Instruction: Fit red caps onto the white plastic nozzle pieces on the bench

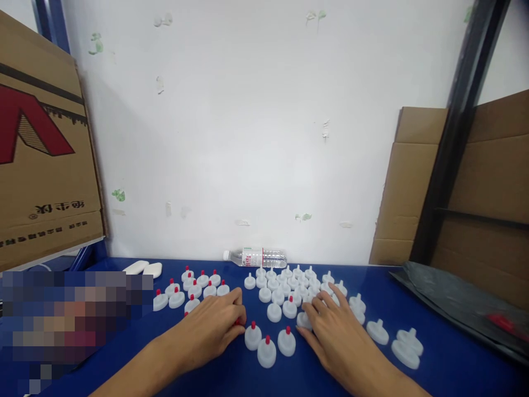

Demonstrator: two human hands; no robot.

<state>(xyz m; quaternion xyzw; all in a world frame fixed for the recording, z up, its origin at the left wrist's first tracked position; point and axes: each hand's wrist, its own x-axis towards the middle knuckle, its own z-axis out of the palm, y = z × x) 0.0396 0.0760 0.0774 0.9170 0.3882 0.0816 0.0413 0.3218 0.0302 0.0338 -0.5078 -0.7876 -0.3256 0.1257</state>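
Note:
My left hand (221,320) is closed in a pinch at the middle of the blue table. A bit of a small red tip (237,322) shows at its fingers; the rest is hidden. To its right stand white nozzle caps with red tips, among them a front one (266,353) and one beside it (286,342). My right hand (330,325) has thumb and forefinger around a white nozzle cap (303,320), its other fingers stretched over the group behind. Several plain white nozzle caps (278,296) stand close together there. More red-tipped caps (176,298) stand beyond my left hand.
A clear plastic bottle (273,258) lies against the white wall. Two white oval pieces (152,270) lie at the back left. A cardboard box (45,165) stands at left, a dark plastic bag (454,298) at right. Loose white caps (405,353) sit right of my right hand.

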